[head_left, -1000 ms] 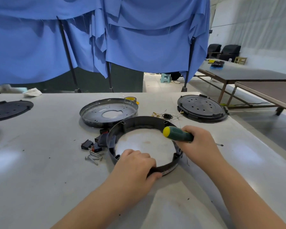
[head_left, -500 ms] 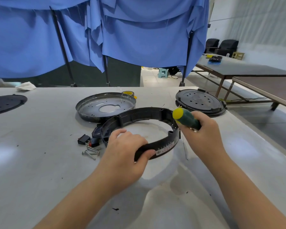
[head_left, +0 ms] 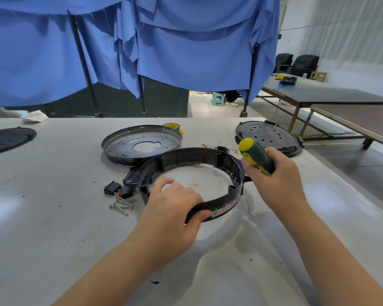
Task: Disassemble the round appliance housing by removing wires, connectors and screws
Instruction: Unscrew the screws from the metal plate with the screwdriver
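left hand point(head_left: 173, 208) fingers clamped on ring point(head_left: 192, 155) at its 6 o'clock | right hand point(head_left: 276, 180) fingers clamped on screwdriver point(head_left: 255, 155) at ring's 3 o'clock | screws point(head_left: 122, 205) at 9 o'clock

Housing ring point(head_left: 192, 155) mid-worktop; metal pan point(head_left: 124, 144) behind it, screws point(head_left: 122, 205) left, perforated disc point(head_left: 272, 138) at right edge.

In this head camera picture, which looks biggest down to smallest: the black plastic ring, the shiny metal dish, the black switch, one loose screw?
1. Black plastic ring, though it sits nearer the camera.
2. Shiny metal dish, possibly similar in true size.
3. Small black switch.
4. Loose silver screw, thinnest.
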Available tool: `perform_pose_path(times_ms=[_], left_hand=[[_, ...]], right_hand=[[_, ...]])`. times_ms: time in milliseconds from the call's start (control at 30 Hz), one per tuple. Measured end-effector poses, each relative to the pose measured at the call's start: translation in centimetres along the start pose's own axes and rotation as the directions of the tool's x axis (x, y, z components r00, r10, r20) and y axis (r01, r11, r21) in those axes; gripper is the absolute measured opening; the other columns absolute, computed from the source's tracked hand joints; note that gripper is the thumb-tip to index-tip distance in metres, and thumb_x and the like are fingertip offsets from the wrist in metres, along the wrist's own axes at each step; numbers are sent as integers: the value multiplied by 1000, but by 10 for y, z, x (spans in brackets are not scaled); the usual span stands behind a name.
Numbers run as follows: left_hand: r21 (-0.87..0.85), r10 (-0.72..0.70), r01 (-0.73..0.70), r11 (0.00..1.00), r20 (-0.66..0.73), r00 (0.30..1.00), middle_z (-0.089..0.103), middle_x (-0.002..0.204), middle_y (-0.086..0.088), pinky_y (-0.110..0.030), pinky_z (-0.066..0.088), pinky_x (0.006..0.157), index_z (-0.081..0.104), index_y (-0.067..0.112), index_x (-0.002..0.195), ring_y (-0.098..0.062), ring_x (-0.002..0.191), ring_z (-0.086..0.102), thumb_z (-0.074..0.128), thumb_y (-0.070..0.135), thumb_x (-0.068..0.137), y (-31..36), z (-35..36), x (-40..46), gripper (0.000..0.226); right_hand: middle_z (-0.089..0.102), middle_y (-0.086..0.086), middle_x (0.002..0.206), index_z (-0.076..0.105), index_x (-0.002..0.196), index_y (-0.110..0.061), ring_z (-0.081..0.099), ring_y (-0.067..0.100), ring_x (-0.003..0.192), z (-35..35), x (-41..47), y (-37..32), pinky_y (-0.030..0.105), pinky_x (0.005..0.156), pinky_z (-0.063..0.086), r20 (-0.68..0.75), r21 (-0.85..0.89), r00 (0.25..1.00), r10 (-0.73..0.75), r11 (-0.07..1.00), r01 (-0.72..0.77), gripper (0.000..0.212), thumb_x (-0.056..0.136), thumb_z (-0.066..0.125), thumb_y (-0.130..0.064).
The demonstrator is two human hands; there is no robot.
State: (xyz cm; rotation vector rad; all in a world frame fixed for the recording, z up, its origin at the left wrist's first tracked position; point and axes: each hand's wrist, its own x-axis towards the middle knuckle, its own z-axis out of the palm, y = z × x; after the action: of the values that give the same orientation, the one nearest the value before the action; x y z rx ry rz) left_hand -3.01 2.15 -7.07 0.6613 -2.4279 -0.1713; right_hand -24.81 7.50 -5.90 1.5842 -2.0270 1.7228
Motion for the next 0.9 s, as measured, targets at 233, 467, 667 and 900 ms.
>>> perform_pose_path(times_ms=[233, 467, 667, 900], left_hand=[[177, 0, -43, 983, 235, 972, 56, 81, 12, -29, 13, 112, 60, 24, 88, -11, 85, 50, 42, 43, 96, 4, 9, -6, 27], [159, 28, -62, 985, 206, 978, 57, 74, 10, -32, 24, 109, 63, 21, 81, -14, 77, 53, 48, 41, 92, 7, 7, -6, 27], [105, 64, -83, 991, 175, 982, 55, 67, 10, -35, 41, 98, 62, 21, 73, -15, 69, 53, 54, 38, 88, 10, 13, -9, 24], [-74, 8, -13, 997, -65, 998, 63, 103, 13, -27, 34, 94, 63, 24, 112, -8, 98, 55, 41, 52, 92, 3, 6, -3, 41]], right_hand=[[47, -9, 55, 55, 71, -24, 43, 3, 53, -2, 2, 4, 9, 49, 34, -6, -24, 1000, 22, 999, -23, 21, 84, 71, -21], [60, -9, 83, 56, 87, -29, 55, 1, 70, -6, 5, 14, 14, 55, 37, 80, -127, 972, 220, 970, -209, 20, 79, 75, -32], [59, -10, 87, 54, 90, -32, 56, 1, 72, -12, 9, 23, 18, 56, 38, 57, -164, 953, 296, 945, -284, 26, 77, 75, -22], [61, -9, 89, 60, 101, -24, 55, 13, 77, -18, 13, 35, 27, 65, 40, -45, -261, 945, 325, 909, -325, 24, 81, 72, -19]])
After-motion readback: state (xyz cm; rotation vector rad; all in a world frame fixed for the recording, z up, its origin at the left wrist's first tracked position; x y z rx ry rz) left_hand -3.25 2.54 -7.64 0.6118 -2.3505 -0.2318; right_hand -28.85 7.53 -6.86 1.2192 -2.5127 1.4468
